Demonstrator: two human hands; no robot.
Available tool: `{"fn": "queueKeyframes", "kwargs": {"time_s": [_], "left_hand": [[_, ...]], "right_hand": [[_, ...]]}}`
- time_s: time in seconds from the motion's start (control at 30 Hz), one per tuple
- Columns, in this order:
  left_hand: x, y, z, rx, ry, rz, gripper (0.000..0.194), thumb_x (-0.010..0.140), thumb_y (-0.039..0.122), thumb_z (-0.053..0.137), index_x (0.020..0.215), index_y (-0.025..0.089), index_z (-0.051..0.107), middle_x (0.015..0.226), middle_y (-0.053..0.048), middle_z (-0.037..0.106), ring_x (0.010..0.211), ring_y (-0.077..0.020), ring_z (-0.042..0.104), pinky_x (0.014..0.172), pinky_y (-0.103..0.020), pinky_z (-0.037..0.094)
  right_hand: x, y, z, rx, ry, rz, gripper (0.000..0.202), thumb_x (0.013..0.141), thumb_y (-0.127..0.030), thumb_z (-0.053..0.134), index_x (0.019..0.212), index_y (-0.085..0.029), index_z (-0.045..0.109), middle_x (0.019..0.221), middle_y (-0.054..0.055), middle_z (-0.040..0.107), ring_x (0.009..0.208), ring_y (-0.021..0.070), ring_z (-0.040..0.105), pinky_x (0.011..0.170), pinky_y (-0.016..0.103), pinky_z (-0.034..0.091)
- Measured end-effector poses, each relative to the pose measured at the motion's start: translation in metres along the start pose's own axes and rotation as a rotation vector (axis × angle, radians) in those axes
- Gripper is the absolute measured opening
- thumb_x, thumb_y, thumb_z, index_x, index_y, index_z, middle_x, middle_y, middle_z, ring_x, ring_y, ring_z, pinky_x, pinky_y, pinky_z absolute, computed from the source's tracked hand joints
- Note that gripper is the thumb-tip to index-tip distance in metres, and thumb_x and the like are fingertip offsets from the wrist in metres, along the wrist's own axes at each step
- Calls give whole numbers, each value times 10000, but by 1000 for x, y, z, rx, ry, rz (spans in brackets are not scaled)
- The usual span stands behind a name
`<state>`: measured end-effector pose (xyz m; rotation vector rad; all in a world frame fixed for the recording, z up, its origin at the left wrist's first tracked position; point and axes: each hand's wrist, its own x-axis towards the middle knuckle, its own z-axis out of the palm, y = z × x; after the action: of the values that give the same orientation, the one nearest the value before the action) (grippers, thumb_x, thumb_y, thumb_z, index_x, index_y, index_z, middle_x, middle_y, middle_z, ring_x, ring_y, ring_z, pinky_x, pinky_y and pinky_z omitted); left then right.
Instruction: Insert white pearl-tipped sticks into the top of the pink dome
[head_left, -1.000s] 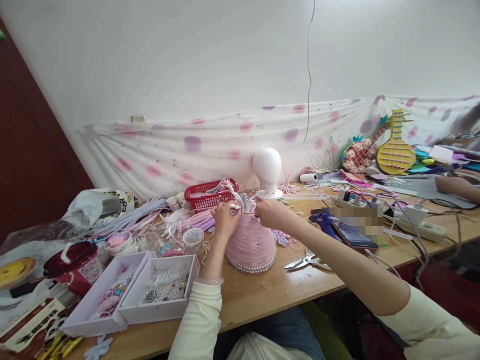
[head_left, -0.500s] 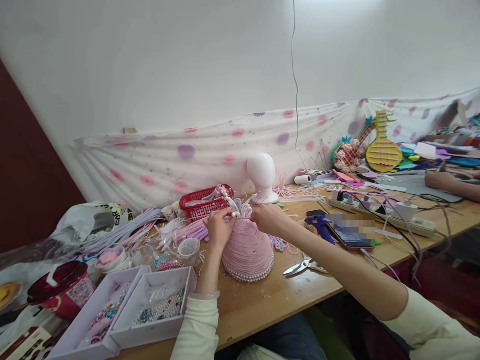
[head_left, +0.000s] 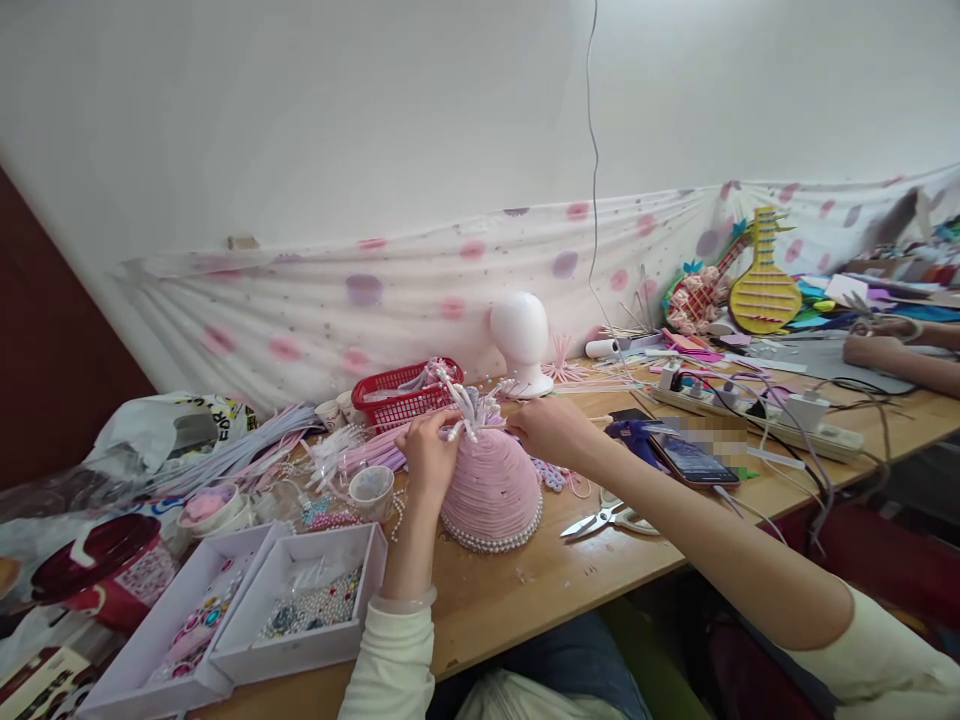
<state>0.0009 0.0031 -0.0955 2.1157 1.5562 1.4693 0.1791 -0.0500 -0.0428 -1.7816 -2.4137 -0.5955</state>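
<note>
A pink cone-shaped dome [head_left: 491, 490], wrapped in layered cord with a pearl string round its bottom edge, stands on the table. White pearl-beaded sprays [head_left: 474, 408] rise from its top. My left hand [head_left: 431, 450] is at the upper left of the dome, fingers pinched on the base of the white beaded spray. From the right, my right hand [head_left: 551, 430] reaches to the top with closed fingers on a thin stick [head_left: 491, 430], whose tip points at the base of the sprays. My fingers partly hide both contacts.
White boxes [head_left: 367, 600] of beads and gems sit at front left, near a paper cup [head_left: 372, 490]. Behind are a red basket [head_left: 405, 408] and a white foam head [head_left: 520, 335]. Scissors [head_left: 600, 522], a phone [head_left: 694, 458] and a power strip [head_left: 757, 415] lie right; a co-worker's hand [head_left: 870, 348] is beyond.
The view has shifted slightly. Both my hands stay at the dome's top, the left still pinching, the right still holding the stick. At far right, the co-worker's scissors have tilted upward.
</note>
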Motion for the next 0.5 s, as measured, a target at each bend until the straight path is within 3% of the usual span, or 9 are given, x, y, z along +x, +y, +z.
{"fn": "queueKeyframes", "kwargs": {"time_s": [0.2, 0.33, 0.5], "left_hand": [[-2, 0, -3, 43, -13, 29, 162, 771, 228, 697, 924, 268, 725, 944, -25, 743, 991, -267, 614, 892, -418, 334], [5, 3, -1, 76, -14, 152, 177, 768, 231, 703, 942, 256, 725, 969, -42, 702, 973, -251, 608, 877, -396, 362], [10, 10, -1, 72, -151, 292, 248, 797, 142, 635, 999, 261, 718, 993, -49, 670, 1001, -239, 594, 897, -396, 392]], "right_hand": [[2, -3, 4, 30, -14, 32, 328, 900, -197, 427, 821, -156, 743, 786, 139, 724, 704, 218, 657, 585, 275, 397], [9, -5, 6, 55, -8, 50, 272, 862, -186, 470, 879, -154, 740, 807, 149, 724, 775, 242, 670, 624, 282, 426], [18, -8, 8, 63, -17, 50, 250, 839, -156, 500, 938, -141, 729, 885, 163, 727, 848, 254, 682, 673, 287, 456]]}}
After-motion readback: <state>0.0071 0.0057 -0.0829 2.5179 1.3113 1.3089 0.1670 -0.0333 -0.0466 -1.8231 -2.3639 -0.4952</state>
